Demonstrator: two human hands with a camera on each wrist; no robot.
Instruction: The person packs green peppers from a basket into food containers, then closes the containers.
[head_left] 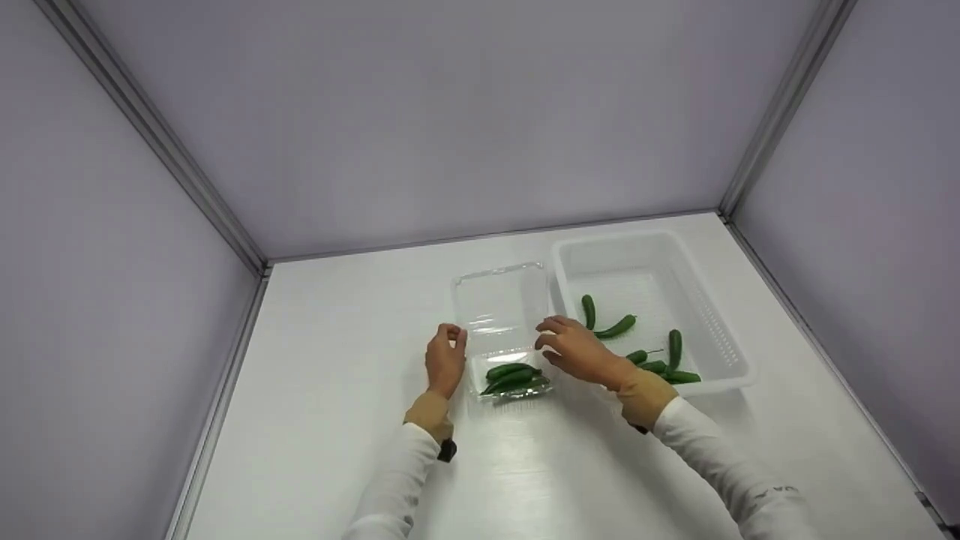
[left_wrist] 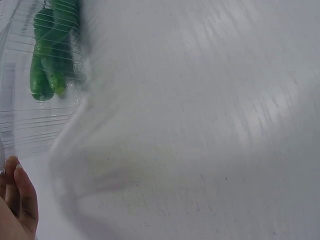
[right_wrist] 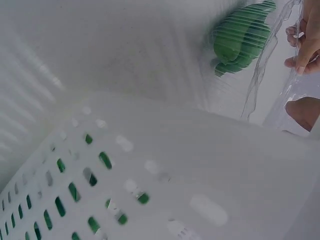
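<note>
A clear plastic clamshell box (head_left: 501,315) lies open on the white table, its lid on the far side. Its near half holds several green chili peppers (head_left: 514,377). My left hand (head_left: 454,335) grips the box's left edge near the hinge. My right hand (head_left: 546,337) holds the right edge at the same height. In the left wrist view the peppers (left_wrist: 47,60) show through ribbed clear plastic, and my fingertips (left_wrist: 17,192) are at the bottom left. In the right wrist view my fingers (right_wrist: 301,42) pinch the clear plastic beside the peppers (right_wrist: 240,40).
A white slotted basket (head_left: 716,315) stands right of the box, with several more green peppers (head_left: 616,327) inside. Its wall (right_wrist: 150,170) fills the right wrist view. Grey booth walls close in the table at the back and on both sides.
</note>
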